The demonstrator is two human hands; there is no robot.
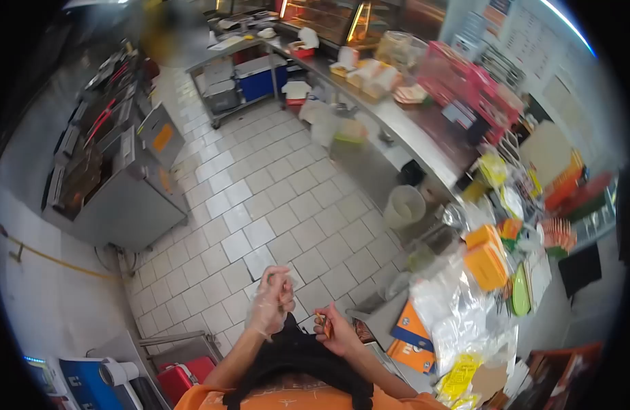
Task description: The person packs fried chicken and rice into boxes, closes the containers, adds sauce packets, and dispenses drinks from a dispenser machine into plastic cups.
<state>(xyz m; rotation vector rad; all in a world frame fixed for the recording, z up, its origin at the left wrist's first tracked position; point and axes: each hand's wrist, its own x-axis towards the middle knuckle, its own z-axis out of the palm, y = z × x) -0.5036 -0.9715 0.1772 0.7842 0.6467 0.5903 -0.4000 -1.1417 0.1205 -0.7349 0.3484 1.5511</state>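
Note:
My left hand (270,304) is raised in front of my body in a loose clear plastic glove. Its fingers are curled in, and what they hold, if anything, cannot be made out. Just to its right, and lower, my bare right hand (337,333) is closed around a small orange object (328,328) whose kind is too small to tell. The two hands are apart. Beneath them show a black apron (294,352) and an orange shirt (298,391).
A steel counter (424,147) runs along the right, with a pink crate (458,75) on it. Closer by are clear plastic bags (448,301) and orange boxes (485,258). Steel fryers (134,181) stand left, beyond the tiled floor (260,198). A pale bin (405,207) sits by the counter.

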